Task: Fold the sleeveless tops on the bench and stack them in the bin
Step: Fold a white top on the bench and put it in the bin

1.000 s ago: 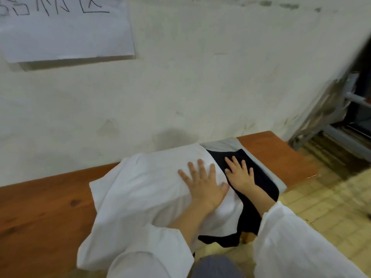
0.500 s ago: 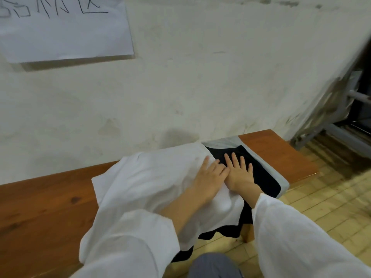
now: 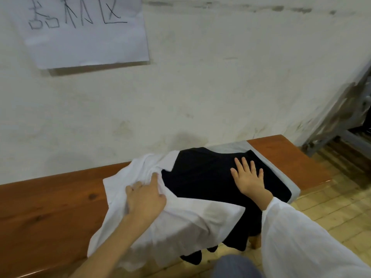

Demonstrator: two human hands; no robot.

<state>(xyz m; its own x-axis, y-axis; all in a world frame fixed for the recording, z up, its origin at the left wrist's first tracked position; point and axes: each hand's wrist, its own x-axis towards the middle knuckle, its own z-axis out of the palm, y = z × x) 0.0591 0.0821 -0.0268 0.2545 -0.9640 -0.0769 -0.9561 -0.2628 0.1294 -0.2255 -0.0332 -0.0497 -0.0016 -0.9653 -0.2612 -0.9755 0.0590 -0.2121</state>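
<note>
A white top [image 3: 180,223] lies bunched on the left part of a pile on the wooden bench [image 3: 50,201], its front hanging over the edge. My left hand [image 3: 144,197] grips its gathered cloth. A black top [image 3: 200,177] is uncovered beneath it, spread flat and draping over the bench front. My right hand [image 3: 248,177] presses flat on the black top with fingers spread. A grey top [image 3: 267,159] shows under the black one along its back and right edges. No bin is in view.
A plastered wall [image 3: 200,87] runs right behind the bench, with a paper sign [image 3: 84,31] taped up at the left. A metal frame [image 3: 341,121] stands at the far right on the tiled floor [image 3: 331,207]. Bare bench wood stretches left of the pile.
My left hand has dragged the white top leftward off the black top and bunched it. My right hand has stayed flat on the black top.
</note>
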